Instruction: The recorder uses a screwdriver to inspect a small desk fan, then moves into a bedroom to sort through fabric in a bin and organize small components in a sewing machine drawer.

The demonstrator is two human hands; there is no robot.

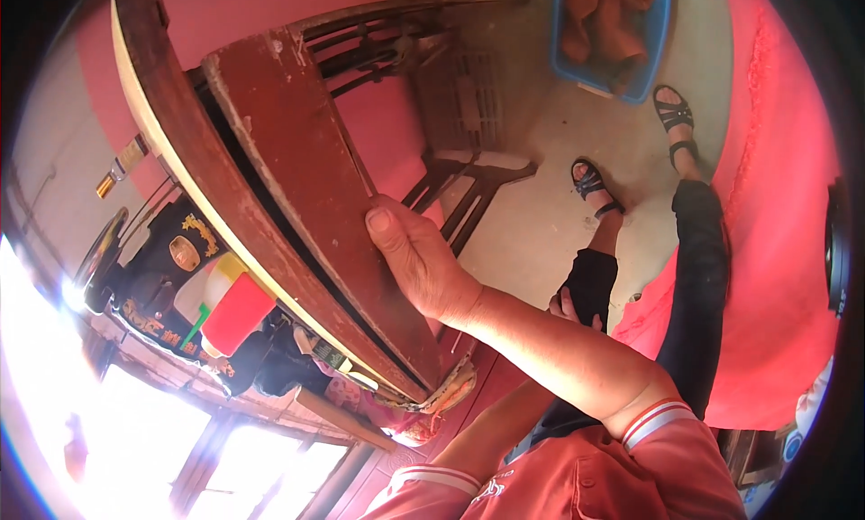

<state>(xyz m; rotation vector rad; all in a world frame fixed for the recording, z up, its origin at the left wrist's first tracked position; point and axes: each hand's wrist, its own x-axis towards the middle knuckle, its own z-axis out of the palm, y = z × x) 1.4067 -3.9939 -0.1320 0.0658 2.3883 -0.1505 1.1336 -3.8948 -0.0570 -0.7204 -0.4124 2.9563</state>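
My right hand (419, 263) grips the edge of a reddish-brown wooden panel (288, 150) under the sewing table's top. The thumb lies on the panel's face, and the other fingers are hidden behind its edge. A dark gap runs between the panel and the tabletop edge (239, 223). My left hand (568, 305) rests on the black trousers (590, 277) at my knee, fingers apart, partly covered by my right forearm. On the tabletop stands a black sewing machine (185, 241) with gold decoration, near a red thread cone (239, 314).
Below the table are a dark iron frame and treadle (478, 173). A blue plastic tub (658, 60) holding brown cloth sits on the floor beyond my sandalled feet (595, 182). Red cloth (775, 250) hangs along the right. A paintbrush (122, 167) lies at the far left.
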